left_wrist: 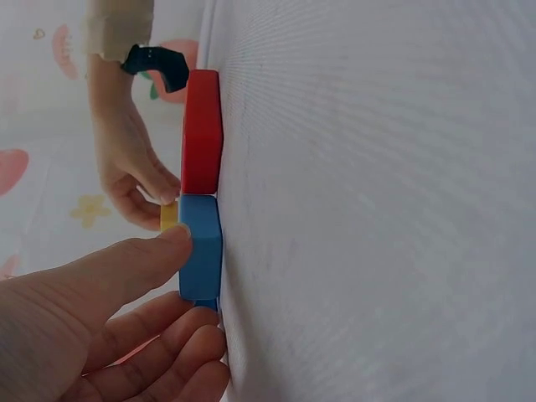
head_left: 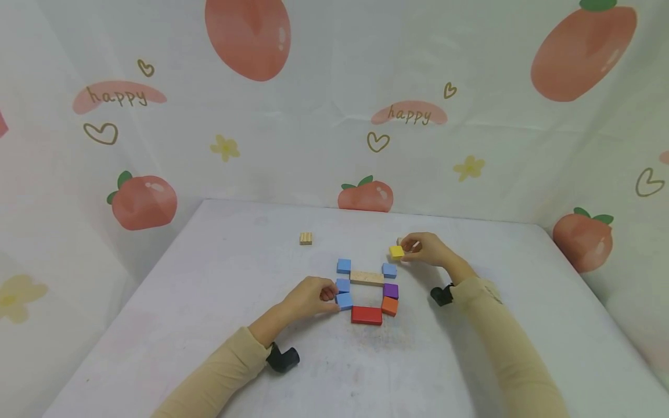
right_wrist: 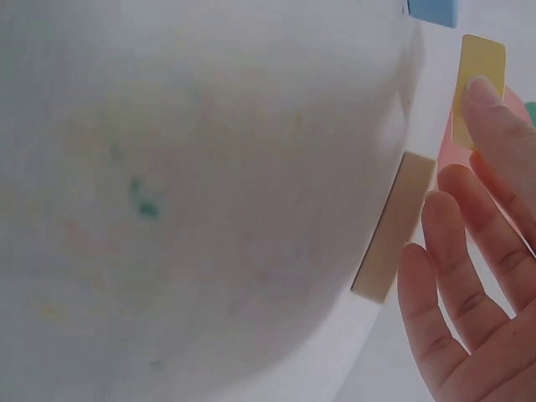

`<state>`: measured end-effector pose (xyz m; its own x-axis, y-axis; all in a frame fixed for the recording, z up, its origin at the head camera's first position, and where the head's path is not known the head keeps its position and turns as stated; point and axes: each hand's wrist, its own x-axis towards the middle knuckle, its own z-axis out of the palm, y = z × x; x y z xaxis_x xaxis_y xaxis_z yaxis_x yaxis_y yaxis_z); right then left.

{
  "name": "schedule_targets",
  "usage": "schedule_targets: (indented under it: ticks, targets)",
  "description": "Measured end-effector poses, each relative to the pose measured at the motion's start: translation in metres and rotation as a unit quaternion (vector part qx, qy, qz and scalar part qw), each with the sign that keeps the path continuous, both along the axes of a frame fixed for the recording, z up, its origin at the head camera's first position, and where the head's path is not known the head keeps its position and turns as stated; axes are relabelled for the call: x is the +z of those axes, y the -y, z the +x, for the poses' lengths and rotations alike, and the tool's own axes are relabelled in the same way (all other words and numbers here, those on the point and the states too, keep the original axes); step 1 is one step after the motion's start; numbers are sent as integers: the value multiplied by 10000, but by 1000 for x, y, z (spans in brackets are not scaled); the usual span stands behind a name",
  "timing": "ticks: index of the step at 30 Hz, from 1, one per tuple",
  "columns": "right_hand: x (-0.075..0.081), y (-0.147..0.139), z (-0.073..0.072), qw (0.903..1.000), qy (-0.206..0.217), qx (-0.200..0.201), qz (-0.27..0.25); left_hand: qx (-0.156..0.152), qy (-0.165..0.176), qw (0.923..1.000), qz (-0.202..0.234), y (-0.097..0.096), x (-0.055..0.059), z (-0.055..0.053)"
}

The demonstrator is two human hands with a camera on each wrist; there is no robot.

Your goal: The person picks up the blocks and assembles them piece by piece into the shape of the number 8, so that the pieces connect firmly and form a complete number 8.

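My left hand (head_left: 313,297) is at the front left corner of a ring of blocks. Its thumb and fingers pinch a blue block (left_wrist: 201,251) that stands on the table beside a red block (head_left: 366,315). Two more blue blocks, a nearer one (head_left: 342,285) and a farther one (head_left: 344,266), continue that left side. My right hand (head_left: 427,249) pinches a yellow block (head_left: 396,252), held off the table behind the right side. A blue block (head_left: 389,270), a purple block (head_left: 391,291) and an orange block (head_left: 389,306) form that side. A plain wooden plank (head_left: 367,278) spans between the sides.
A ridged wooden block (head_left: 305,238) lies alone toward the back left. Another wooden block (right_wrist: 394,226) stands under my right hand's fingers, mostly covered in the head view. The white table (head_left: 235,255) meets a printed cloth backdrop (head_left: 292,145) behind.
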<state>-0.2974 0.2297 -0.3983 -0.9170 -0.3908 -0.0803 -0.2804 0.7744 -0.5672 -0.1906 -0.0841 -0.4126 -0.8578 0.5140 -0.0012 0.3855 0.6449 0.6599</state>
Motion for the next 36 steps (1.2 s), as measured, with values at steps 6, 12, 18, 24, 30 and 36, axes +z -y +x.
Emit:
schedule_targets:
  ticks: [6, 12, 18, 24, 30, 36]
  targets:
    - [0, 4, -1, 10000, 39, 70, -24, -19, -6, 10000, 10, 0, 1, 1]
    - [1, 8, -1, 9999, 4, 131, -27, 1, 17, 10000, 7, -1, 1, 1]
    - [-1, 10, -3, 9998, 3, 223, -13, 8, 4, 10000, 11, -1, -1, 0]
    - [-3, 10, -6, 9997, 53, 243, 67, 17, 31, 10000, 18, -1, -2, -1]
    - [-3, 13, -8, 9995, 129, 234, 158, 9, 33, 10000, 54, 0, -2, -1]
    - [-1, 18, -8, 9993, 272, 187, 194, 17, 24, 10000, 63, 0, -3, -1]
